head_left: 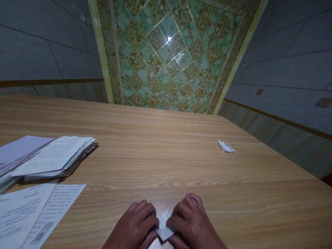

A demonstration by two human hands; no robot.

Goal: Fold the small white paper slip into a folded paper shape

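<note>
Both hands at near table edge. L hand [136,224] & R hand [190,223], fingers curled, pinching small folded white printed paper [164,229] btwn them, on light wooden table [166,162]. Stack of printed sheets [52,159] far left.

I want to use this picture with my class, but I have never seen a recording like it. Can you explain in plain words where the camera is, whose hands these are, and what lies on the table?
The one picture comes from a camera worn on a person's head, looking forward and down, so the hands at the bottom edge are that person's own. No machine is involved. The left hand and the right hand press together on a small folded piece of paper, pinched between the fingers of both. They work over a wooden table. At the left lies a stack of printed papers, with loose printed sheets nearer the person. Far right lies another small folded paper. Beyond is a tiled floor.
</note>
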